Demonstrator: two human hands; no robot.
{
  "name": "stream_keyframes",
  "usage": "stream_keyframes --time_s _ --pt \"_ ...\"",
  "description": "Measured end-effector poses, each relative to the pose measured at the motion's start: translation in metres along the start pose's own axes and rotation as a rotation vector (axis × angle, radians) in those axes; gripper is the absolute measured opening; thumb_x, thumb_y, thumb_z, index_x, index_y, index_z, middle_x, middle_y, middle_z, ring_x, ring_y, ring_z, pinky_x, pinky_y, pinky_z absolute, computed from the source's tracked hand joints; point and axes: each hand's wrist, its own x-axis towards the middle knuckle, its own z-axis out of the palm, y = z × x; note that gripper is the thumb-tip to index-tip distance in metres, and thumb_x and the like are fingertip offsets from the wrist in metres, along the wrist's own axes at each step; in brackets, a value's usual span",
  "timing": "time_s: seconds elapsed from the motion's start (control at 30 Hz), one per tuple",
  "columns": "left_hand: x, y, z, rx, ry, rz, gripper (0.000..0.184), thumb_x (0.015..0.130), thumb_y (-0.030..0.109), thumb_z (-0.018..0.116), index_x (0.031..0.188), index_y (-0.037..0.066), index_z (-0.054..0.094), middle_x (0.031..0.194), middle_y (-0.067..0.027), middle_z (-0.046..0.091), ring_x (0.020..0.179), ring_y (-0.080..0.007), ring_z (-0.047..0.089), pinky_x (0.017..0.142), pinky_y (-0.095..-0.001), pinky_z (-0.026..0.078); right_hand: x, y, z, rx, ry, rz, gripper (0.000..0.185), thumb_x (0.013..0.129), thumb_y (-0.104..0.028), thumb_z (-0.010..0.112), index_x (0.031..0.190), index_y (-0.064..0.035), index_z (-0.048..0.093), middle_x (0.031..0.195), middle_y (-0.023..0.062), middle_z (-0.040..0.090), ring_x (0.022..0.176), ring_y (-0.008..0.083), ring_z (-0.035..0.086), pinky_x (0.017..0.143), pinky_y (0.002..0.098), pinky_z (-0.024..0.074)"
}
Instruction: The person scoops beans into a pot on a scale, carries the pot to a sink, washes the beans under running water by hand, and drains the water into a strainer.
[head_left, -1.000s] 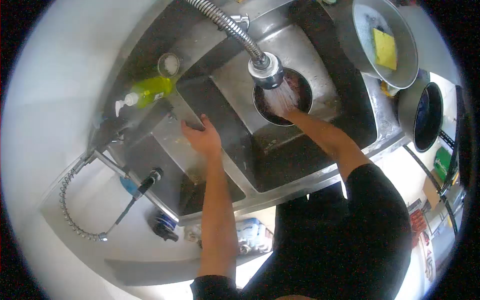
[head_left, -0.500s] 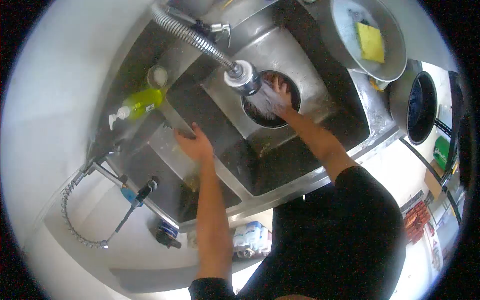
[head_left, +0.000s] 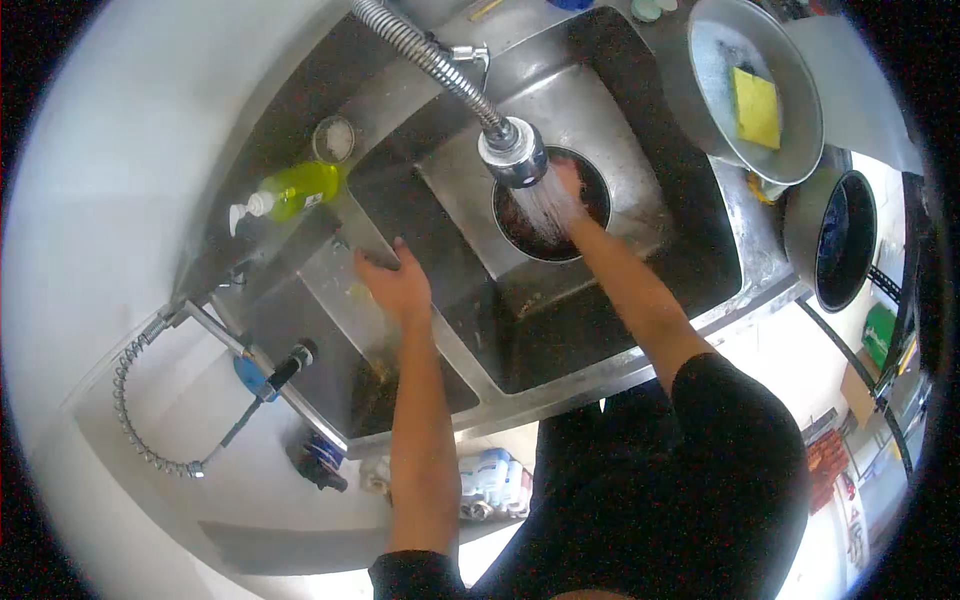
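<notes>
Water sprays from the faucet head (head_left: 515,152) into a round dark pan (head_left: 552,243) on the floor of the right sink basin (head_left: 640,150). My right hand (head_left: 568,190) reaches into that pan under the stream; its fingers are partly hidden by water and blur. Over the left basin (head_left: 325,285), near the divider, my left hand (head_left: 400,285) hangs with thumb and fingers apart, holding nothing. A bottle of yellow-green soap (head_left: 305,190) lies on its side behind it, beside a small round dish (head_left: 333,139).
At the right, a large metal bowl (head_left: 700,100) holds sudsy water and a yellow sponge (head_left: 757,108). Next to it is a dark-lined pot (head_left: 845,240). A second sprayer (head_left: 292,368) hangs at the left basin's outer edge. Packaged goods (head_left: 490,483) lie below the sink.
My right hand has shifted within the pan under the running water. My left hand stays near the divider, still apart from everything. The whole view has swayed slightly.
</notes>
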Motion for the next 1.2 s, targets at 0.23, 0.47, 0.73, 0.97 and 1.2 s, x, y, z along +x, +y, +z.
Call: stream_keyframes --time_s 0.23,0.47,0.73,0.97,1.2 --pt "0.003 -0.002 0.001 0.039 0.026 0.022 0.08 0.092 0.039 0.075 0.147 -0.009 0.041 0.146 -0.029 0.051 0.132 -0.0456 0.053 0.113 -0.0489 0.041 -0.044 -0.024 -0.013 -0.359 0.097 -0.249 0.057 0.085 -0.046 0.068 0.136 -0.0185 0.062 0.13 0.0178 0.064 0.13 0.0394 0.054 0.105 0.055 0.0468" --pt "0.004 -0.007 0.008 -0.013 0.061 0.065 0.079 0.091 0.036 0.077 0.146 -0.008 0.042 0.143 -0.0301 0.053 0.129 -0.0474 0.055 0.111 -0.0501 0.043 -0.035 -0.047 -0.013 -0.137 0.061 -0.282 0.047 0.088 -0.03 0.065 0.129 -0.0078 0.061 0.131 0.0197 0.062 0.126 0.0395 0.053 0.109 0.0539 0.0401" --pt "0.0 -0.004 0.002 -0.016 0.026 0.035 0.077 0.092 0.036 0.074 0.147 -0.007 0.042 0.144 -0.0268 0.054 0.134 -0.0417 0.053 0.113 -0.0464 0.042 -0.009 -0.016 -0.023 -0.258 0.134 -0.186 0.051 0.092 -0.036 0.061 0.136 -0.0102 0.058 0.135 0.0149 0.061 0.128 0.0337 0.055 0.112 0.0496 0.0422" --pt "0.003 -0.009 0.006 -0.079 0.017 0.062 0.08 0.091 0.036 0.077 0.147 -0.009 0.041 0.144 -0.0296 0.053 0.133 -0.0459 0.052 0.114 -0.0492 0.041 -0.041 -0.032 0.016 -0.232 0.143 -0.622 0.048 0.095 -0.033 0.058 0.137 -0.0102 0.056 0.138 0.0143 0.058 0.13 0.0329 0.053 0.114 0.0474 0.0396" --pt "0.004 -0.011 0.013 -0.012 0.05 0.045 0.077 0.091 0.032 0.077 0.148 -0.005 0.042 0.144 -0.027 0.054 0.13 -0.0423 0.056 0.11 -0.0466 0.045 -0.006 -0.036 -0.002 0.051 -0.041 -0.449 0.045 0.098 -0.031 0.055 0.137 -0.0095 0.057 0.14 0.015 0.059 0.13 0.0355 0.053 0.112 0.0494 0.0403"
